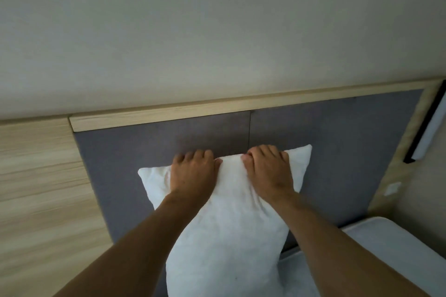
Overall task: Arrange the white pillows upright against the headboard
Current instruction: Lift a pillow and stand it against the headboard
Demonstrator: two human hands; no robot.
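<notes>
— Pale wall [217,31] fills the whole upper half of what we see, plain and unmarked. Below it we have the headboard [337,152], a grey upholstered panel split by a vertical seam, capped along its top by a light wood rail [217,106].

— And on our left the same light wood carries on as a broad grained panel [36,188]. On our right we can see a strip of mattress [386,248] in pale sheeting, running under the headboard's foot.

— Next in size, the white pillow [229,236]. We hold it upright in front of the grey panel, its upper edge about level with the panel's middle, its lower end out of view at the bottom. Whether its back actually touches the fabric we cannot tell from here.

— Both bare forearms reach up from the lower corners. Our left hand [193,173] is closed over the pillow's top edge left of centre, fingers curled behind it, thumb on the front.

— Our right hand [268,171] grips the same top edge just beside it, likewise wrapped over, knuckles bent. The pillow's two upper corners stick out to either side of the hands.

— Smallest things: a long light fixture [429,128] with a dark frame at the far right, and below it a small white wall plate [392,188] on the wood trim
</notes>
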